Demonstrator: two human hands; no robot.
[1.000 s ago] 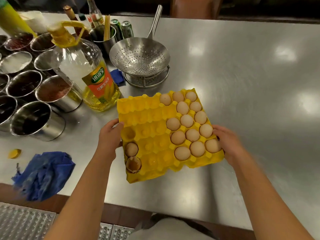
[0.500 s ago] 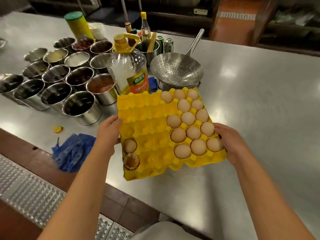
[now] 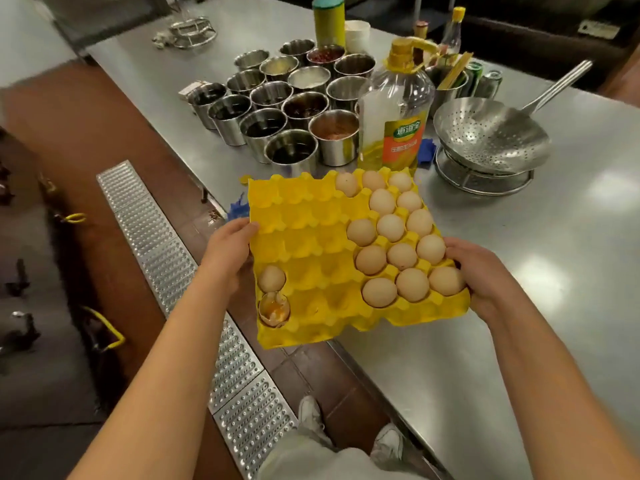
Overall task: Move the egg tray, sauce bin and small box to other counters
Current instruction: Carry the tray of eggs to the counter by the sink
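Hands [image 3: 228, 251] gripping dimpled yellow egg tray [image 3: 311, 237], smooth oval eggs [image 3: 391, 226]

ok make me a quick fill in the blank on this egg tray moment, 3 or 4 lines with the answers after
1. Both hands, the left hand and the right hand, hold the ____ egg tray by its side edges.
2. The whole eggs are mostly grouped on the tray's ____ side.
3. At the tray's near left corner sits a ____ egg with yolk showing.
4. The perforated steel strainer rests on a wire ____.

Missing words: yellow; right; broken; ring stand
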